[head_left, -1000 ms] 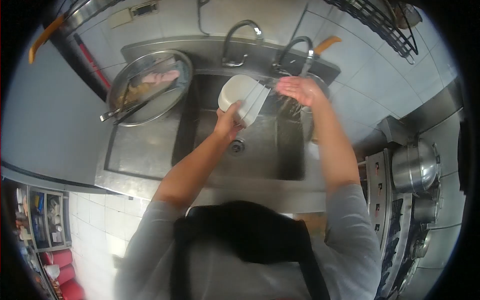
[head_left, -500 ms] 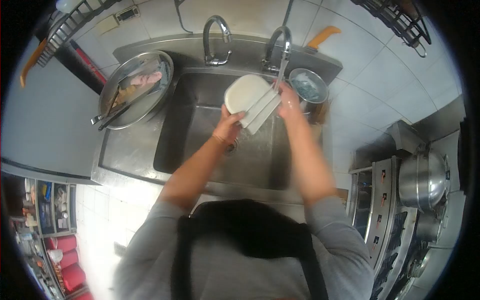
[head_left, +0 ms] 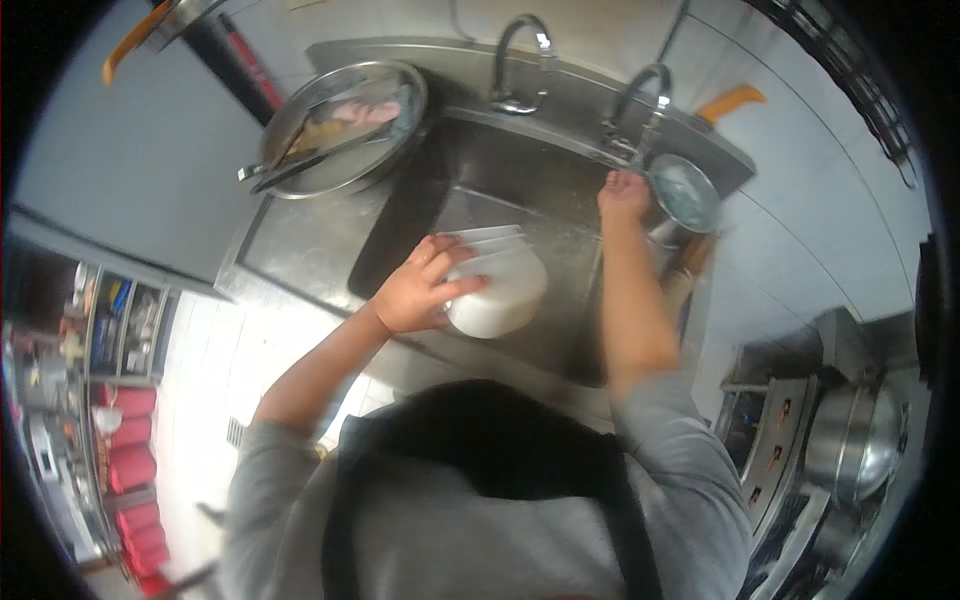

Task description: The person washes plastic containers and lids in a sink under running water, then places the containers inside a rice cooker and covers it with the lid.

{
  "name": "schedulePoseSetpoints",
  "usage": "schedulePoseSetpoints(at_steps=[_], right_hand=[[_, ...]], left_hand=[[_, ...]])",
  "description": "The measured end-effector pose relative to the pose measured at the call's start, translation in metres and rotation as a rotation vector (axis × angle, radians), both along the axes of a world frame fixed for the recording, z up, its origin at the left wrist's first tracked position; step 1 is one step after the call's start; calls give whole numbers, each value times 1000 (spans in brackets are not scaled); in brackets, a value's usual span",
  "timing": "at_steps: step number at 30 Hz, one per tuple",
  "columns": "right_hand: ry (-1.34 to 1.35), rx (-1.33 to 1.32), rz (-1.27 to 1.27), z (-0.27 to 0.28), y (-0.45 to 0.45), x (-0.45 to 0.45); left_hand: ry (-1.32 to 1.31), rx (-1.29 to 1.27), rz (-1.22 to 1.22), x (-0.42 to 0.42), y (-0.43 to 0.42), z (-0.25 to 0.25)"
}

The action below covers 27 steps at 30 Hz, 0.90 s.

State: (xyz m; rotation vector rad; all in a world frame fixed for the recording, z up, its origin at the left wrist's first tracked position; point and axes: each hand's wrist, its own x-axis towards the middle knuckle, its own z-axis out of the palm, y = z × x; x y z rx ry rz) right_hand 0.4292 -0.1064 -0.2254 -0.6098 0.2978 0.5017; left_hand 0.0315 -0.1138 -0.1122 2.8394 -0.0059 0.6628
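Observation:
My left hand [head_left: 425, 285] grips a stack of white, round-cornered dishes [head_left: 510, 295] over the near part of the sink [head_left: 560, 225]. Its fingers lie across the upper side and the thumb presses the stack's face. My right hand [head_left: 625, 193] is at the far right of the sink, just below the right faucet [head_left: 645, 85]. Its fingers are curled and blurred, close to the faucet's base; what they hold, if anything, is hidden. Right beside this hand stands a metal bowl [head_left: 685, 190] with something bluish and wet in it.
A second faucet [head_left: 520, 60] rises behind the sink. On the left counter sits a large metal basin [head_left: 340, 185] with utensils and cloths. An orange handle [head_left: 735, 100] sticks up at the back right. Metal pots [head_left: 855, 440] stand at the far right, and shelves [head_left: 125, 330] at the left.
The white dishes have moved from under the right faucet toward my body, now in my left hand alone. My right hand has let go of them and is near the faucet. The view has shifted.

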Motion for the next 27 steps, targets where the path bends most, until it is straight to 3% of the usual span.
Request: schedulePoseSetpoints(at_steps=[1,3,4,5,7,10,14,16,18,20,23,25,27], right_hand=[[-97,93,-19,-26,14,22],[-156,-68,-13,-8,22,9],[-126,-327,16,43,7,-19],[-97,-299,81,43,12,-12],[-187,-269,216,37,16,24],[-450,-555,354,72,4,-10],[-770,-771,430,20,4,17],[-593,-921,688,17,-10,-1],[-724,-966,1180,0,-26,-26],[-1084,-1180,1819,8,-37,-51],[-1477,-1242,1924,39,-16,-78],[-1260,-674,1635,125,-29,-159],[-1017,-147,1628,133,-32,-220]], left_hand=[[-8,108,-7,-11,0,2],[-12,160,12,-35,0,-2],[-14,186,19,-46,0,-6],[-56,197,29,-55,-1,-11],[1,106,148,-73,-7,-7],[-41,8,278,-98,-11,-13],[-104,99,302,-120,-11,-15],[-177,153,255,-125,-10,-20],[-168,188,215,-128,-12,-16],[-159,252,180,-131,-7,-8],[-142,359,154,-145,3,8],[-160,432,137,-154,11,23],[-179,243,136,-161,11,30]])
